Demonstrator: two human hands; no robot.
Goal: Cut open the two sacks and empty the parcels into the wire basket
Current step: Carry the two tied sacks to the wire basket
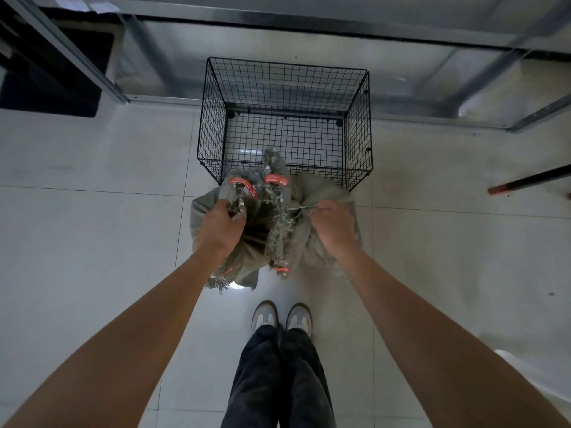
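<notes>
Before the wire basket (287,88), my left grip (221,225) clutches one sack (202,211), my right grip (332,227) pinches a thin tool (304,207) at the other sack (312,188); cutting next needs taut cloth.

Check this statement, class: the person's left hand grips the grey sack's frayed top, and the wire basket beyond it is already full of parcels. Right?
No. The head view shows the wire basket holding no parcels; floor tiles show through its mesh. The left hand does grip the grey sack at its frayed top.
</notes>
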